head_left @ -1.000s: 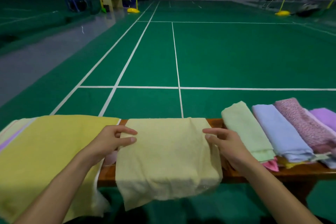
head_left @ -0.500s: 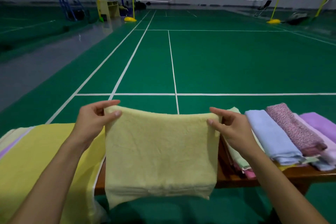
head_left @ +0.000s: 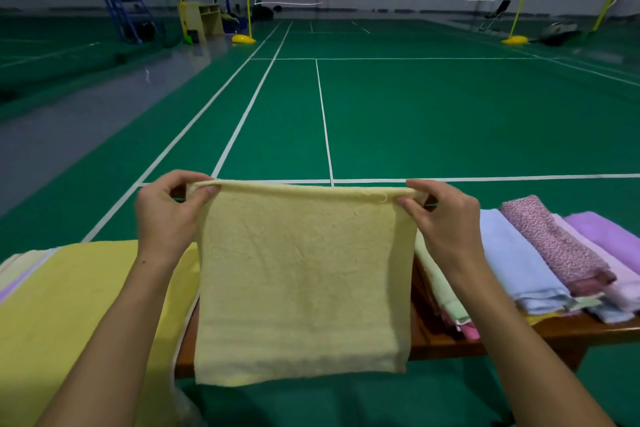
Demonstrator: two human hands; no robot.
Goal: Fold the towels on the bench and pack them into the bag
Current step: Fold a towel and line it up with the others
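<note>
Head: nubby square yellow towel [head_left: 301, 281]

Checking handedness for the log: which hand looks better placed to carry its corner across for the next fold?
Either could: left hand and right hand pinch the pale yellow towel's top corners level. Slightly favouring the right, whose far side is crowded by the folded towels, so folding leftward seems clearer.

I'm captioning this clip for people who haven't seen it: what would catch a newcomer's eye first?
First, the pale yellow towel, held up in the middle of the view, the left hand and right hand each pinching a top corner. Next, the row of folded towels in blue, pink and purple on the wooden bench at right, with the green court stretching behind.
</note>
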